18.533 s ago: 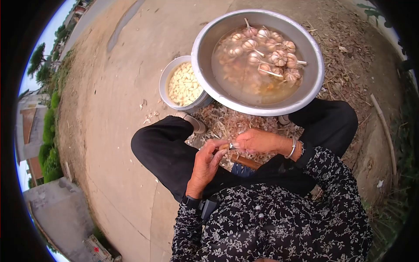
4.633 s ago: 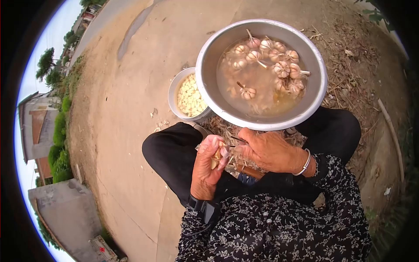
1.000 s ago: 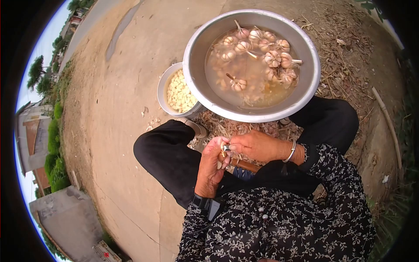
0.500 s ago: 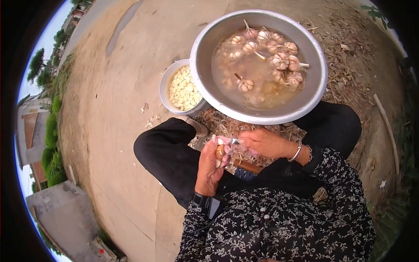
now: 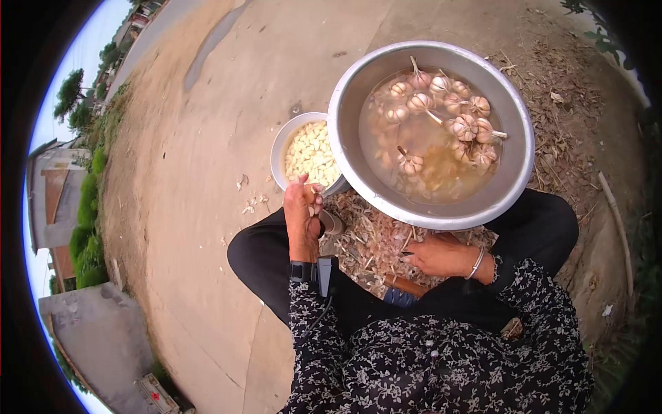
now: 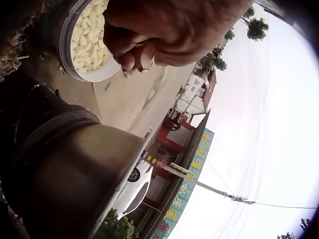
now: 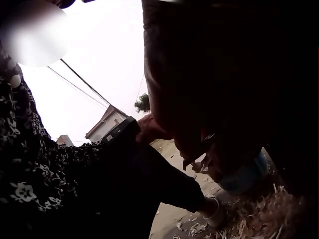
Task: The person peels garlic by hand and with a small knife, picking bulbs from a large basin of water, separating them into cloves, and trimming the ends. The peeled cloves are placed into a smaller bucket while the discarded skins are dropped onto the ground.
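Note:
My left hand is raised at the near rim of the white bucket, its curled fingers holding garlic cloves, one still in brownish skin. In the left wrist view the fingers overlap the bucket's rim; peeled cloves fill the bucket. My right hand is low in front of the big metal basin and grips a small knife, of which only a dark tip shows. The right wrist view is very dark around that hand. Several whole garlic bulbs float in the basin's cloudy water.
Garlic skins litter the ground between the feet. A brown wooden piece and blue cloth lie between the thighs. The basin stands close against the bucket, beside the right knee. A long stick lies at the right.
The hands have parted: the left moved forward to the bucket with the garlic cloves, the right drew back rightward and down with the knife. Earlier they worked together over the lap.

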Demonstrator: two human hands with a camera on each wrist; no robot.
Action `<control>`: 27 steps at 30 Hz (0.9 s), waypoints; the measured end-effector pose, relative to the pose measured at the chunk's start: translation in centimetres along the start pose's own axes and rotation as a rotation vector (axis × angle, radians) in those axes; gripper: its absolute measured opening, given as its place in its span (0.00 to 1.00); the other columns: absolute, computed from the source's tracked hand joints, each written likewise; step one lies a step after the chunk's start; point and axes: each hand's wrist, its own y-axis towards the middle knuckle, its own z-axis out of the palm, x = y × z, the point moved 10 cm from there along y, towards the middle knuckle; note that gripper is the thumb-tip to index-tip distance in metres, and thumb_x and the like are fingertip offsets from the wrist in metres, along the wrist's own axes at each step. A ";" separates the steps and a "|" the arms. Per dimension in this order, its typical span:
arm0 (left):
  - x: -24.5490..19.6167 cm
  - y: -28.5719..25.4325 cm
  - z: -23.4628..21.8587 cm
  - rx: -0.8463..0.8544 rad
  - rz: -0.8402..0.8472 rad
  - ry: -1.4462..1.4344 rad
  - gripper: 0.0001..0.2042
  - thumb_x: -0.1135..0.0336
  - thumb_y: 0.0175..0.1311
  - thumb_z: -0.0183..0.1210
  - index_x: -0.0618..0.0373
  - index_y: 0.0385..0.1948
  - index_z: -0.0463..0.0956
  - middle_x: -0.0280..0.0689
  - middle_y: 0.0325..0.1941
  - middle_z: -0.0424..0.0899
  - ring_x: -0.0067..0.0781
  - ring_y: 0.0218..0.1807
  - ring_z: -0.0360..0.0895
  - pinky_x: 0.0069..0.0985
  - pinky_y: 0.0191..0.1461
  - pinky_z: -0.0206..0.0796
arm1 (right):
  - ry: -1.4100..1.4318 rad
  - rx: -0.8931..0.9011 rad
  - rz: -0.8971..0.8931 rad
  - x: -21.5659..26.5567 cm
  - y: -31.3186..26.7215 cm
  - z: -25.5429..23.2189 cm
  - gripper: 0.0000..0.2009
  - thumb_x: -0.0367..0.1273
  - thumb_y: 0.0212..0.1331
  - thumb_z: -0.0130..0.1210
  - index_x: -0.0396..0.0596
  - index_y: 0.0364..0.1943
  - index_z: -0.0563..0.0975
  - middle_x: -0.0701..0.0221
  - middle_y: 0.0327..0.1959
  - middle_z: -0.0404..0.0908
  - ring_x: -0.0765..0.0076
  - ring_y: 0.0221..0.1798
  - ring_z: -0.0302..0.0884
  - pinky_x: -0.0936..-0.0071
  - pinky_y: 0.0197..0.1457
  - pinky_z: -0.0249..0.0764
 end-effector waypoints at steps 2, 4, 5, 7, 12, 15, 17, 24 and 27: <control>0.6 -1.5 0.6 0.076 -0.053 -0.057 0.18 0.64 0.64 0.50 0.65 0.51 0.64 0.41 0.30 0.76 0.24 0.25 0.70 0.14 0.19 0.57 | 0.053 -0.035 -0.022 0.3 0.0 0.0 0.12 0.37 0.62 0.45 0.41 0.32 0.71 0.58 0.22 0.76 0.49 0.25 0.77 0.56 0.30 0.73; 1.1 -4.0 1.8 0.192 -0.122 -0.110 0.18 0.70 0.59 0.51 0.67 0.50 0.64 0.46 0.38 0.76 0.29 0.35 0.73 0.15 0.24 0.61 | 0.230 -0.075 -0.056 1.1 -0.1 -0.9 0.12 0.37 0.62 0.47 0.42 0.33 0.70 0.56 0.21 0.75 0.46 0.25 0.77 0.54 0.30 0.73; 1.1 -5.3 1.9 0.189 -0.128 -0.109 0.18 0.70 0.59 0.51 0.67 0.50 0.64 0.46 0.38 0.76 0.29 0.35 0.73 0.15 0.24 0.61 | 0.234 -0.070 -0.054 1.3 -0.2 -1.0 0.12 0.37 0.62 0.47 0.42 0.33 0.70 0.56 0.21 0.75 0.46 0.25 0.77 0.54 0.30 0.73; 1.6 -8.3 3.4 0.299 -0.181 -0.178 0.17 0.71 0.59 0.51 0.68 0.49 0.65 0.47 0.39 0.76 0.30 0.35 0.74 0.15 0.25 0.62 | 0.340 -0.255 -0.115 1.9 -0.6 -3.0 0.12 0.38 0.63 0.47 0.41 0.33 0.69 0.55 0.22 0.75 0.46 0.27 0.77 0.55 0.31 0.72; 2.9 -13.3 4.9 0.344 -0.120 -0.051 0.15 0.63 0.63 0.57 0.59 0.44 0.65 0.41 0.40 0.75 0.26 0.33 0.74 0.12 0.19 0.61 | 0.691 -0.330 -0.184 2.9 -1.0 -4.5 0.19 0.45 0.61 0.52 0.39 0.40 0.72 0.57 0.26 0.76 0.56 0.30 0.76 0.66 0.36 0.71; 3.1 -15.2 6.1 0.420 -0.028 0.106 0.15 0.67 0.61 0.59 0.59 0.45 0.63 0.39 0.40 0.73 0.24 0.32 0.73 0.11 0.20 0.60 | 0.826 -0.421 -0.188 2.4 -1.1 -4.4 0.18 0.43 0.61 0.53 0.40 0.42 0.73 0.58 0.26 0.76 0.61 0.30 0.75 0.68 0.36 0.70; 3.2 -15.9 6.2 0.441 -0.011 0.269 0.21 0.71 0.57 0.62 0.59 0.48 0.60 0.37 0.42 0.71 0.22 0.35 0.73 0.12 0.28 0.66 | 0.824 -0.463 -0.186 2.6 -1.5 -5.1 0.18 0.42 0.58 0.56 0.40 0.43 0.73 0.60 0.26 0.76 0.62 0.29 0.75 0.69 0.35 0.70; 2.1 -19.5 9.6 0.628 0.233 0.808 0.30 0.73 0.56 0.63 0.57 0.57 0.54 0.37 0.53 0.63 0.28 0.54 0.68 0.25 0.55 0.67 | 0.781 -0.217 -0.337 4.8 -1.1 -3.1 0.23 0.39 0.50 0.62 0.42 0.49 0.73 0.61 0.35 0.81 0.65 0.38 0.80 0.72 0.43 0.74; 2.9 -20.1 9.8 0.646 0.165 0.699 0.29 0.73 0.55 0.63 0.57 0.56 0.54 0.37 0.53 0.64 0.27 0.54 0.68 0.24 0.54 0.68 | 0.801 -0.126 -0.350 5.4 -1.5 -3.4 0.23 0.39 0.55 0.60 0.43 0.53 0.71 0.66 0.36 0.80 0.72 0.41 0.78 0.74 0.48 0.72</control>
